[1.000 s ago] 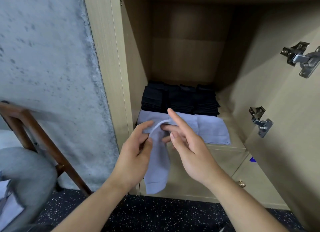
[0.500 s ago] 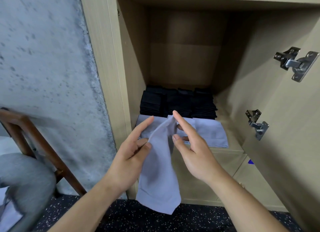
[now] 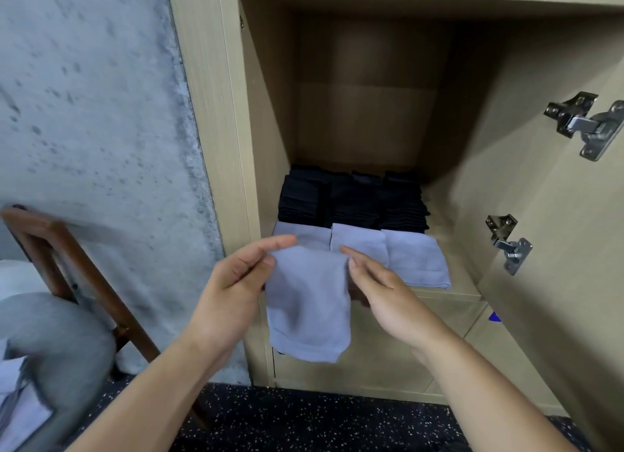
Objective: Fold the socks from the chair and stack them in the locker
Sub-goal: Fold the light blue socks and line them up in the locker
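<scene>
I have the light blue sock (image 3: 309, 303) held up between both hands, folded over so it hangs doubled just in front of the locker (image 3: 216, 113) opening. My left hand (image 3: 233, 282) pinches its top left corner, thumb in front and forefinger stretched along the fold. My right hand (image 3: 381, 292) pinches the top right corner, thumb on the near side; the other fingers go behind the cloth, so I can't tell exactly how they lie.

Just beyond my hands, on the locker shelf, folded light blue socks (image 3: 415, 259) lie side by side along the front edge, the leftmost partly hidden by the sock I hold. Behind them, further from my hands, stacks of black socks (image 3: 351, 198) stand in a row, touching the blue ones.

Right of my right hand, the open door shows two metal hinges: upper hinge (image 3: 584, 124), lower hinge (image 3: 508, 243). Left of my left hand, well apart, is the wooden chair (image 3: 67, 249) with blurred grey cloth (image 3: 57, 336) on it, possibly more socks. Behind the chair is a grey concrete wall (image 3: 94, 113). Below my forearms is a dark speckled floor (image 3: 304, 418).
</scene>
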A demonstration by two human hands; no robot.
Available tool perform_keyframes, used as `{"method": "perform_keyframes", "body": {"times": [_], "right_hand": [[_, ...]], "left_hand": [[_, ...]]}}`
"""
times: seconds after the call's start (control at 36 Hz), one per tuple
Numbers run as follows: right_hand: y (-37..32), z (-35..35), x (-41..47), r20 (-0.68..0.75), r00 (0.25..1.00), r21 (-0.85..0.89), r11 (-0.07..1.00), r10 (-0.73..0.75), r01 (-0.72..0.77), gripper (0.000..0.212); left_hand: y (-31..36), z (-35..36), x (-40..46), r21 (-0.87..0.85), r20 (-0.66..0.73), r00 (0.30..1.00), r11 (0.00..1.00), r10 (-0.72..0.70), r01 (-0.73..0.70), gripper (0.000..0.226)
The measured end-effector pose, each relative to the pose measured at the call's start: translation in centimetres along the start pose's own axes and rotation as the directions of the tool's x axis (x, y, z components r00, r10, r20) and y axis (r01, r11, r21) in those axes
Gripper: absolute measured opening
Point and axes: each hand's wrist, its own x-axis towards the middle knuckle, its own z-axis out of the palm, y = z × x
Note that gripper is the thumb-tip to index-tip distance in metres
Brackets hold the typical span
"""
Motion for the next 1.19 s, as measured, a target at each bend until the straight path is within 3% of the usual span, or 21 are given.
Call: {"method": "perform_keyframes", "body": {"times": [0.11, 0.25, 0.36, 0.47, 0.69, 0.86, 1.19], "right_hand": [[-1.1, 0.5, -0.7, 0.017, 1.0, 0.222, 0.975, -0.015, 0.011, 0.028], [-1.0, 0.2, -0.6, -0.031, 0.991, 0.335, 0.932, -0.133, 0.136, 0.046], [-1.0, 0.2, -0.5, -0.035, 0.985, 0.312, 0.934, -0.17, 0.173, 0.054], [-1.1, 0.2, -0.6, -0.062, 0.987, 0.289, 0.944, -0.146, 0.157, 0.042], [-0.6, 0.1, -0.3, -0.049, 0.993, 0.262, 0.958, -0.108, 0.117, 0.039], [-0.3, 0.2, 0.0, -0.121, 0.987, 0.274, 0.952, -0.11, 0.14, 0.044], [0.0, -0.1, 0.1, -0.215, 0.969, 0.162, 0.974, -0.12, 0.156, 0.035]], "left_hand": [[0.6, -0.6, 0.2, -0.091, -0.041, 0.999, 0.996, -0.02, 0.016, 0.037], [1.0, -1.1, 0.2, -0.092, 0.004, 1.0, 0.996, -0.005, 0.005, 0.036], [0.9, -1.3, 0.1, -0.036, 0.077, 0.997, 0.999, -0.004, 0.006, 0.05], [0.8, -1.6, 0.1, 0.085, 0.14, 0.99, 0.996, -0.026, 0.014, 0.064], [0.7, -1.6, 0.2, 0.249, 0.124, 0.992, 0.968, 0.006, -0.037, 0.051], [0.2, -1.6, 0.7, 0.28, 0.008, 0.998, 0.958, 0.06, -0.06, 0.033], [-0.3, -2.0, 0.8, 0.401, -0.04, 0.995, 0.914, 0.088, -0.065, 0.038]]}}
